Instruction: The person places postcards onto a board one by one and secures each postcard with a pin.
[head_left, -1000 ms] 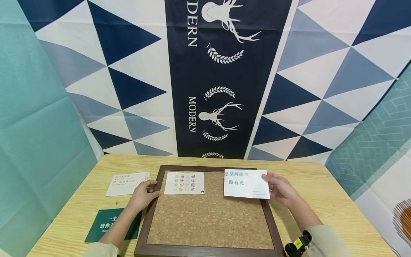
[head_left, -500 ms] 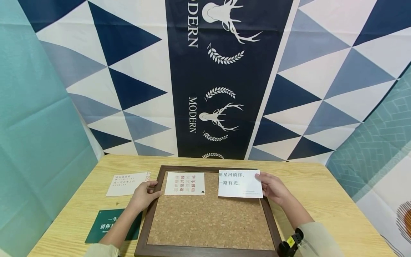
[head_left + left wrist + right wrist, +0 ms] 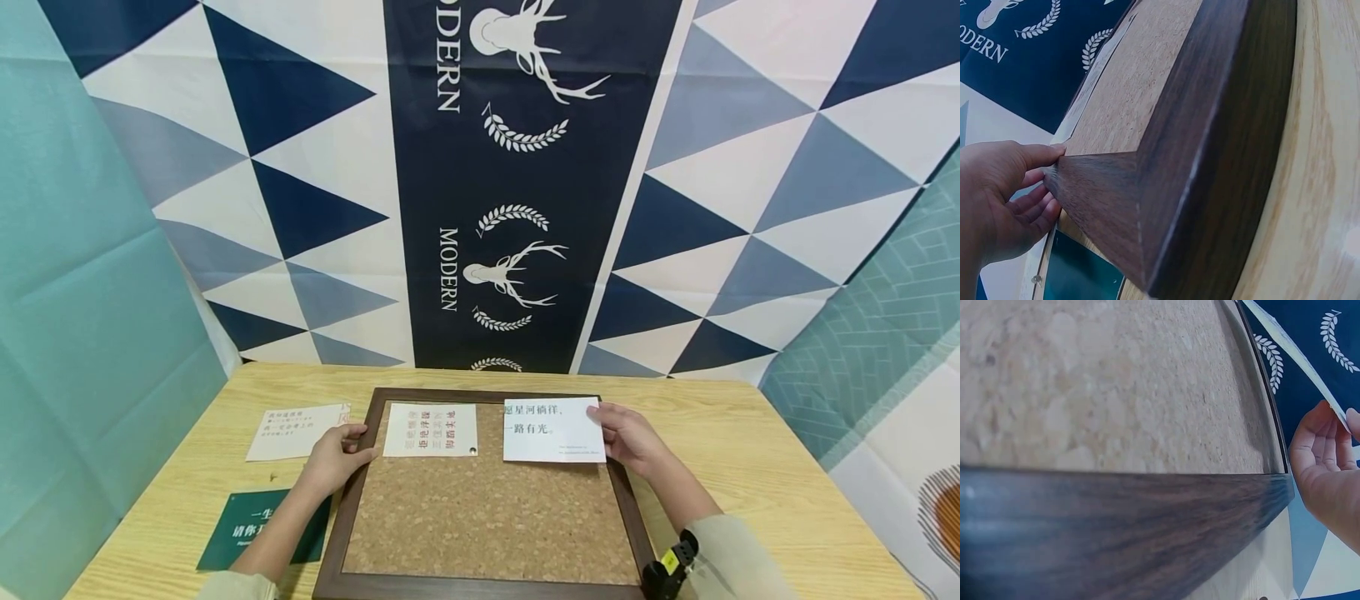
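A brown-framed corkboard (image 3: 487, 525) lies on the table. My left hand (image 3: 333, 461) grips its left frame edge, and the left wrist view shows the thumb on top with fingers along the side. Between thumb and fingers of my right hand (image 3: 632, 440) is a white card (image 3: 553, 442) with dark printed characters. The right wrist view has this card (image 3: 1302, 361) tilted and raised above the cork, over the board's upper right part. Another white card (image 3: 431, 433), printed in red and grey, lies at the upper left of the cork, with a small dark pin (image 3: 473, 451) at its lower right corner.
Left of the board, a white card (image 3: 288, 433) and a dark green card (image 3: 236, 521) lie on the wooden table (image 3: 750, 467). The green one is partly behind my left forearm. A patterned cloth (image 3: 495, 183) hangs behind the table.
My right hand has moved left with the white card, bringing it further over the cork. My left hand stays on the frame, and the pinned card has not moved.
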`<state>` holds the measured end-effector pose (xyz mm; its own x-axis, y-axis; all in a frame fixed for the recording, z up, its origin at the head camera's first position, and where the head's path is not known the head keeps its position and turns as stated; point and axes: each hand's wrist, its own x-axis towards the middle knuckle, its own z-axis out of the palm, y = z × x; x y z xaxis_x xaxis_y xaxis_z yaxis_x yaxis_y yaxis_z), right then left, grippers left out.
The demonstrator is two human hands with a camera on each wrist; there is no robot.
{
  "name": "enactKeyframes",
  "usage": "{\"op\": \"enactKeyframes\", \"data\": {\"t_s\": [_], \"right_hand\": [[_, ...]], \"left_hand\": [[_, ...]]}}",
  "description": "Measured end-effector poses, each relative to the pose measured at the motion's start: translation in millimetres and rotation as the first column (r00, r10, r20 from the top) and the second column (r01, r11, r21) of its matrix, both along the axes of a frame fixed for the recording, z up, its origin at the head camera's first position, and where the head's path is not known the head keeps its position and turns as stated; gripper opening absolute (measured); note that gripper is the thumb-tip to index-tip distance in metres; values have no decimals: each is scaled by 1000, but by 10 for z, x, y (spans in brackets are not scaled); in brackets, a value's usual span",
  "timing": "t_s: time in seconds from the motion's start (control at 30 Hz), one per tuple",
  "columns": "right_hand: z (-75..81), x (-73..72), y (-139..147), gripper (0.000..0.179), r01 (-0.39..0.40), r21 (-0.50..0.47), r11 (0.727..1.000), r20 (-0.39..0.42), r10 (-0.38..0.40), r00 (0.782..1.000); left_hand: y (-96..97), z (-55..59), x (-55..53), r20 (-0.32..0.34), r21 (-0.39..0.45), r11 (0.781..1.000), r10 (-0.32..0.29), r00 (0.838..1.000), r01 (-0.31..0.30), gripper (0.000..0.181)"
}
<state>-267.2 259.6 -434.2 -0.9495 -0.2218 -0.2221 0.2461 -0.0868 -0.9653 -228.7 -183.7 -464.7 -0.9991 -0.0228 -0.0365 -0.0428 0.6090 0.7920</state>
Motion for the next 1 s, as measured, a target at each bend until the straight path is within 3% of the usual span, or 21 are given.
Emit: {"op": "enactKeyframes", "data": {"t_s": [0.27, 0.7, 0.83, 1.0], "right_hand": [[0, -23, -80, 54, 55, 69, 996, 40, -57, 998], [-4, -43, -127, 52, 63, 126, 990, 36, -68, 997], [0, -56, -142, 55, 74, 214, 974, 11, -78, 997], [-4, -64, -167, 51, 108, 345, 932, -29, -104, 994]], "left_hand": [[5, -1, -2, -1, -2, 1000, 4, 1000, -4, 47], [6, -7, 16, 0, 1, 1000, 9, 1000, -9, 46], [2, -14, 3, -4, 1, 1000, 7, 1000, -7, 47], [0, -22, -14, 1, 2, 1000, 16, 1000, -16, 47]]}}
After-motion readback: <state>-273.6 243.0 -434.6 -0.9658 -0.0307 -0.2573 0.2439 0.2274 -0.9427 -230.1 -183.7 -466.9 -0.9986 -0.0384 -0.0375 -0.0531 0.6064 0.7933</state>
